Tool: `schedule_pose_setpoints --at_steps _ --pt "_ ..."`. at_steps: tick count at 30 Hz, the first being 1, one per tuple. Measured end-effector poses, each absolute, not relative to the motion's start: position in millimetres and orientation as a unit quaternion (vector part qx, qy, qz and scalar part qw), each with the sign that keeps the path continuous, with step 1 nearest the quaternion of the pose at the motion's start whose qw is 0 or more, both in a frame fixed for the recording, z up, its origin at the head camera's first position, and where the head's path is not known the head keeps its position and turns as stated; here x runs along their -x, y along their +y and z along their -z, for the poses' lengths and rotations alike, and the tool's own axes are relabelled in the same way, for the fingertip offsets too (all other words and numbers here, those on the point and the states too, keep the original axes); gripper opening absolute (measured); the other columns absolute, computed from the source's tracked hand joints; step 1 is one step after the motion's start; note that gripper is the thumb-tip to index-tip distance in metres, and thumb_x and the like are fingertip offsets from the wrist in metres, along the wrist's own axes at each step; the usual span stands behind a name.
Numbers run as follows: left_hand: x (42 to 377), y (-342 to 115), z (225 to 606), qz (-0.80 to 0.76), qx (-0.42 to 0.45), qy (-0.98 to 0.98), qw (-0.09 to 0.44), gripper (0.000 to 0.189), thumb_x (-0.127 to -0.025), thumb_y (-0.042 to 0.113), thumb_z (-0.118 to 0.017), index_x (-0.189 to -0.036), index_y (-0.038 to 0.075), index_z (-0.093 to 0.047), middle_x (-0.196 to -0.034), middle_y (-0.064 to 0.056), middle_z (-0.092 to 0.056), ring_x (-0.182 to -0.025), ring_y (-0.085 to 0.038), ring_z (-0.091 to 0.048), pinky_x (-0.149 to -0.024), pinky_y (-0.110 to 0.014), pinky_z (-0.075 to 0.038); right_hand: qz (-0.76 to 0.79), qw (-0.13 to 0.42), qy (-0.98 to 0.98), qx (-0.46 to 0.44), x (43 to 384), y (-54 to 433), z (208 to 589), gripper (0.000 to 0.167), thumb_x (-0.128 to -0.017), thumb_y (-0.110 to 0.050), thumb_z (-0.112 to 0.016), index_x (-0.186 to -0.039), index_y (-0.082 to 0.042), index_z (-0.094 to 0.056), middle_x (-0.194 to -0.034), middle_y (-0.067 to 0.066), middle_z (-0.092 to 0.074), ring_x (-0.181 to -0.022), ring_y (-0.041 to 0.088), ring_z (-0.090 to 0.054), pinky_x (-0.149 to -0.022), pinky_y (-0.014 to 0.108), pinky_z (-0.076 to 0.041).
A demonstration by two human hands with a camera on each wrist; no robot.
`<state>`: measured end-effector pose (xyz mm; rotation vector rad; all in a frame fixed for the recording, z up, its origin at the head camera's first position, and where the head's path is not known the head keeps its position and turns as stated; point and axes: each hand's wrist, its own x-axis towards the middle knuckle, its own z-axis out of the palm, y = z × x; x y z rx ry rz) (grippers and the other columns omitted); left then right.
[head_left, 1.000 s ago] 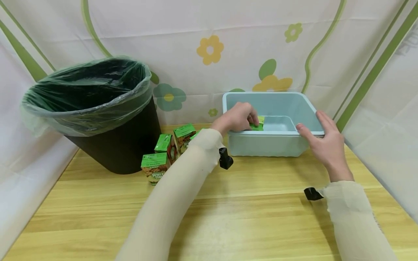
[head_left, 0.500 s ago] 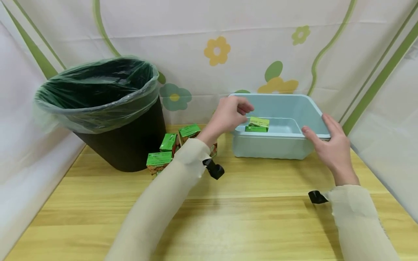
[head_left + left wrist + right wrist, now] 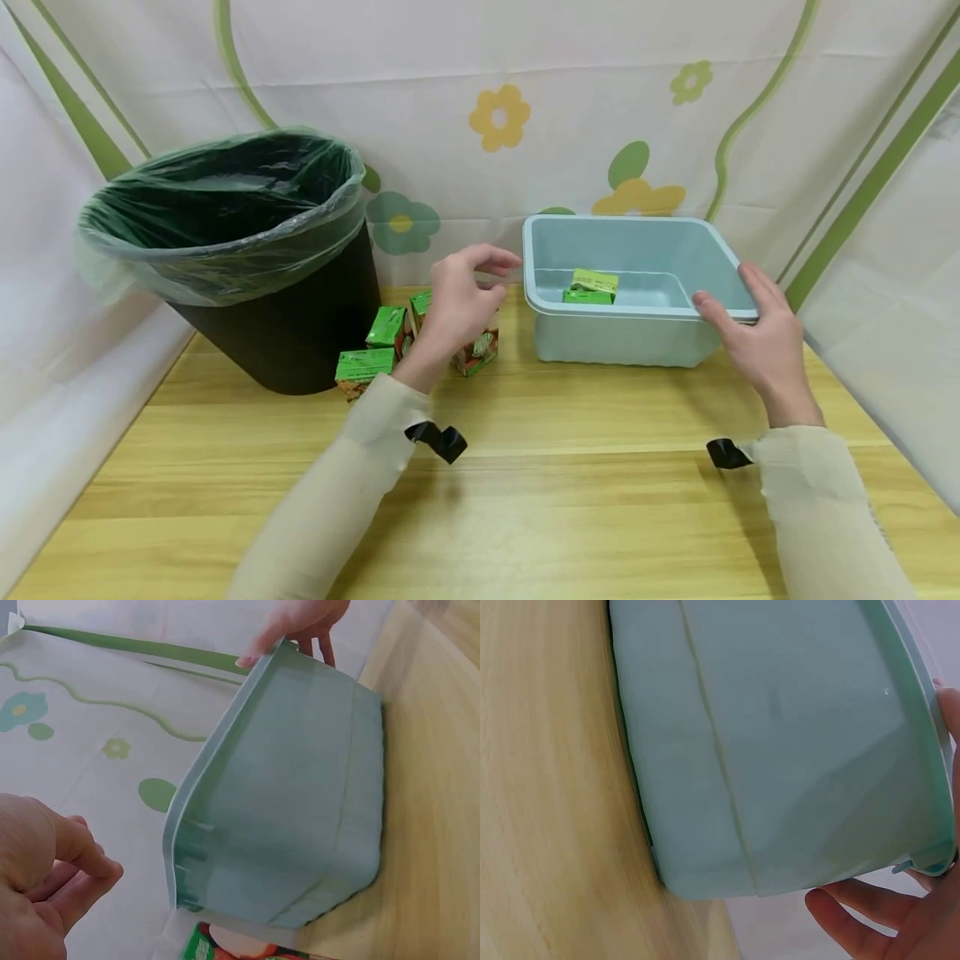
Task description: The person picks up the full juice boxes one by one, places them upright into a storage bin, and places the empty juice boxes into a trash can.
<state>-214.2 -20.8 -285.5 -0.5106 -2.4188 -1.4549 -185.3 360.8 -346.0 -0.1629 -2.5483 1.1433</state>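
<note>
My left hand (image 3: 459, 302) hovers above the small green-topped cartons, its fingers loosely bent and nothing between them. Below it, a carton with a printed red side (image 3: 480, 354) stands partly covered by the hand. Two more cartons show to its left, one nearer the front (image 3: 364, 364) and one behind (image 3: 386, 327). With its thumb over the rim and fingers along the outer side, my right hand (image 3: 768, 354) holds the right end of a light blue plastic tub (image 3: 622, 337). Inside the tub lie green cartons (image 3: 596, 280), at its left front.
A black trash bin (image 3: 307, 342) with a translucent green liner (image 3: 217, 267) stands at the left, close behind the cartons. White flowered cloth (image 3: 427, 100) hangs at the back and sides. The wooden table (image 3: 570, 492) extends in front of the tub.
My left hand has let go of a green carton inside the tub and moved out leftward, over the cartons on the table. The right hand stays on the tub; the head view shifted slightly.
</note>
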Motion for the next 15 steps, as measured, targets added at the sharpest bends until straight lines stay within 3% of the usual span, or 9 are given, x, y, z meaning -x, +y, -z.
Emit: schedule_pose_setpoints --at_steps 10,15 --pt "192 -42 307 0.489 0.174 -0.832 0.196 0.031 -0.093 -0.013 -0.060 -0.108 0.006 -0.081 -0.118 -0.008 -0.078 -0.113 -0.023 -0.074 -0.094 -0.038 -0.064 -0.403 0.170 -0.897 0.061 185 360 346 0.088 -0.101 -0.055 -0.063 -0.171 -0.022 -0.021 -0.180 0.003 -0.013 -0.167 0.036 -0.011 -0.133 0.063 -0.012" --pt "185 -49 320 0.496 0.181 -0.825 0.200 0.038 -0.091 -0.015 -0.059 -0.115 0.006 -0.079 -0.128 -0.010 -0.073 -0.121 -0.028 -0.073 -0.099 -0.037 -0.062 -0.404 0.168 -0.897 0.062 186 360 346 0.088 -0.101 -0.056 -0.063 -0.171 -0.022 -0.021 -0.180 0.002 -0.013 -0.167 0.036 -0.011 -0.134 0.062 -0.011"
